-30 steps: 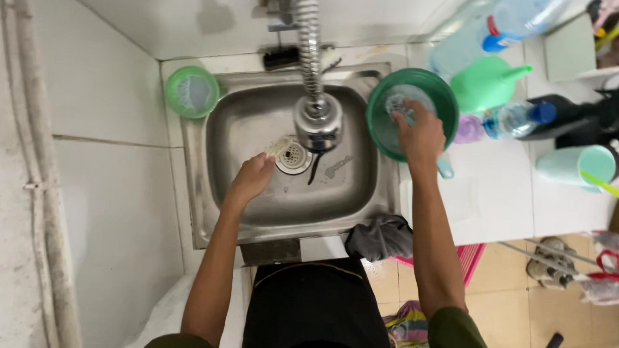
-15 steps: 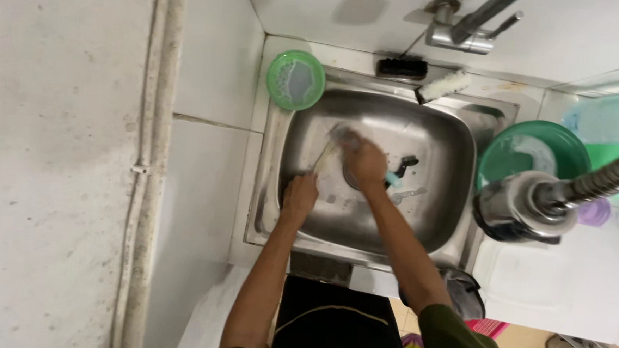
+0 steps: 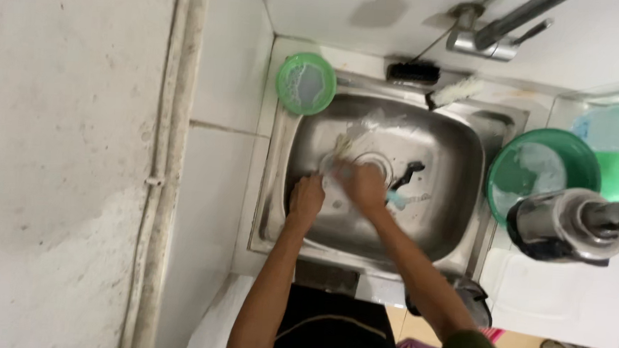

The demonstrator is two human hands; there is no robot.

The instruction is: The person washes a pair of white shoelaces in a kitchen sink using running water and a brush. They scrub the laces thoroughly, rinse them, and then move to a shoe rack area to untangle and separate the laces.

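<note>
1. Both hands work inside the rectangular stainless-steel sink basin [image 3: 456,196]. The left hand [image 3: 307,197] rests curled against a clear, glassy item [image 3: 332,176] near the drain [image 3: 375,163]; the item is too blurred to identify.
2. The right hand [image 3: 364,186] is closed around a pale, soapy scrubbing pad [image 3: 342,146], pressed to the same clear item just beside the drain. A light-blue piece [image 3: 395,198] shows at its far side; what it is cannot be told.
3. Progress, as a judgement: scrubbing appears to be under way. Suds cling to the basin's far wall, and nothing shows rinsing begun; the chrome spray-head faucet [image 3: 568,224] hangs to the right of the basin, with no water visible.
4. A small green round bowl holding soapy water [image 3: 306,83] sits on the sink's far-left corner. A larger green plastic basin [image 3: 542,172] with suds stands on the right counter, seemingly not yet rinsed.
5. A black-backed scrubbing brush [image 3: 413,73] and a white bristle brush [image 3: 456,91] lie on the rear ledge, apart from both hands.
6. Against the frame half a second earlier: both hands sit lower and nearer the drain, the right hand now beside the left rather than beyond it; the view has shifted, and the bowls keep their places.
</note>
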